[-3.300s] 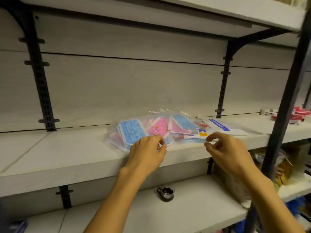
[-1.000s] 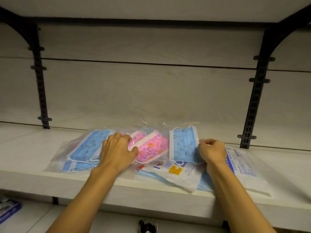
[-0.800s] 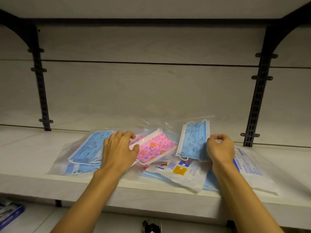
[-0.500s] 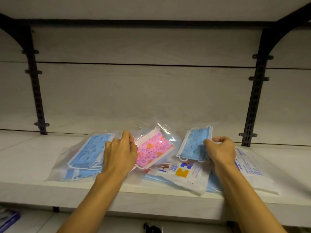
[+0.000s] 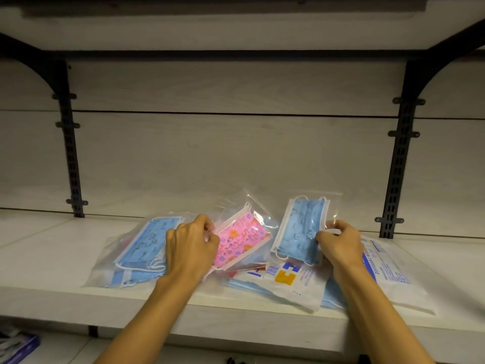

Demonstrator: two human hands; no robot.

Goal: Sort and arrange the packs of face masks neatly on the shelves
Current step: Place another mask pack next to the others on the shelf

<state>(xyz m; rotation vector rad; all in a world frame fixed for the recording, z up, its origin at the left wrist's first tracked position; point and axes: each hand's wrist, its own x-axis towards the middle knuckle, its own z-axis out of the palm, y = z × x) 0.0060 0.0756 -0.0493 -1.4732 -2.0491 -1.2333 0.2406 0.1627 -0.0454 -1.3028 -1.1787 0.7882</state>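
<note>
A heap of clear-bagged face mask packs lies on the white shelf point(image 5: 47, 258). My left hand point(image 5: 190, 248) grips the left edge of a pink patterned mask pack point(image 5: 241, 241), which is tilted up off the heap. My right hand point(image 5: 338, 245) pinches the right edge of a blue mask pack point(image 5: 299, 229), held raised and nearly upright. Another blue patterned pack point(image 5: 144, 245) lies flat at the left. Under my hands lie a white printed pack with a yellow mark point(image 5: 288, 281) and a white pack with blue lettering point(image 5: 388, 266).
Black slotted uprights with brackets stand at the back left point(image 5: 70, 153) and back right point(image 5: 399, 164). Another shelf board point(image 5: 236, 24) runs close overhead. A blue box point(image 5: 18, 348) sits on the lower shelf at bottom left.
Both hands have lifted their packs: the pink pack tilted up at the left, the blue pack rose more upright at the right. The other packs stayed flat.
</note>
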